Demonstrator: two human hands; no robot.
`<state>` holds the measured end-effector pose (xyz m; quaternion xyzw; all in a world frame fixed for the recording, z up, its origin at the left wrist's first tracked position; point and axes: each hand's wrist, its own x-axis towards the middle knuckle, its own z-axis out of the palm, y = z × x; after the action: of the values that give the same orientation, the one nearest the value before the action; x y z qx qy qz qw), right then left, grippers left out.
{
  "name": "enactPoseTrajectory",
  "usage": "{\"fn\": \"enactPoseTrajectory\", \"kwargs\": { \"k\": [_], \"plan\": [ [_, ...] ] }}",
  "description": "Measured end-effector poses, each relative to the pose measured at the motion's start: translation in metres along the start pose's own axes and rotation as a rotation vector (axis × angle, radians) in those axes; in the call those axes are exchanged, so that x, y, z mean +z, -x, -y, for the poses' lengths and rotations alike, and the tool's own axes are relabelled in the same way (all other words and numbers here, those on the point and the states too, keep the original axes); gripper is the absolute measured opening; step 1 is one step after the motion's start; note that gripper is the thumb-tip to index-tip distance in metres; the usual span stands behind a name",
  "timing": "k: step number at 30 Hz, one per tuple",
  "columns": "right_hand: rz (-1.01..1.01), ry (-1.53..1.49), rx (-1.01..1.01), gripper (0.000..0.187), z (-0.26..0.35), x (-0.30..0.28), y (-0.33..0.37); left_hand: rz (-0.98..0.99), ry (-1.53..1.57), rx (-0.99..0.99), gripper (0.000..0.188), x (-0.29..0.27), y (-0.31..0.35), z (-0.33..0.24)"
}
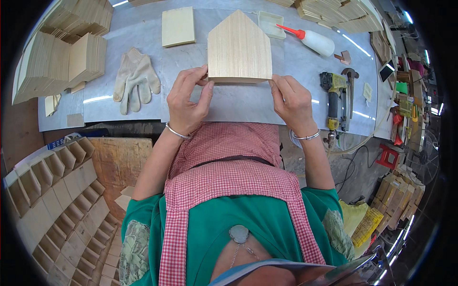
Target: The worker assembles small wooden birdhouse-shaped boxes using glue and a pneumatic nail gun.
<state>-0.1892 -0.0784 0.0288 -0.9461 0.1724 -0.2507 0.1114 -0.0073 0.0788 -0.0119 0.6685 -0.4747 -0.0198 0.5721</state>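
A pale wooden house-shaped piece [240, 50], with a pointed top and straight sides, is in front of me over the table. My left hand [188, 97] has its fingertips and thumb closed at the piece's lower left corner. At the lower right corner, my right hand [292, 102] pinches the edge between thumb and curled fingers. Below the broad face a thin strip of the piece's near side shows; whatever lies behind it is hidden. A squeeze bottle [317, 43] with a red nozzle lies to the right, partly over a shallow whitish tray [271, 23].
A work glove [136, 81] and a stack of square wooden boards [178, 27] lie left of the piece. Wooden stacks [86, 59] fill the far left. A pneumatic driver [332, 100] and a hammer [350, 90] lie right. Wooden boxes [62, 195] stand low at left.
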Motion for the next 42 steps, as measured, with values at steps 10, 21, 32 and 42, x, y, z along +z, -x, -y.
{"fn": "enactPoseTrajectory", "kwargs": {
  "k": [10, 21, 32, 42],
  "plan": [
    [-0.012, -0.034, -0.004, 0.015, -0.003, 0.001, 0.001, -0.002, -0.196, 0.201, 0.031, 0.002, -0.013, 0.004],
    [-0.059, -0.053, 0.122, 0.017, -0.029, -0.013, 0.023, 0.073, -0.253, 0.203, 0.027, 0.000, -0.015, 0.006],
    [0.225, 0.479, 0.828, 0.073, -0.129, -0.061, 0.119, 0.073, -0.220, 0.167, 0.027, 0.000, -0.015, 0.004],
    [0.239, -0.199, 1.098, 0.035, -0.064, -0.135, 0.045, 0.036, -0.155, 0.163, 0.029, 0.002, -0.015, 0.005]
  ]
}}
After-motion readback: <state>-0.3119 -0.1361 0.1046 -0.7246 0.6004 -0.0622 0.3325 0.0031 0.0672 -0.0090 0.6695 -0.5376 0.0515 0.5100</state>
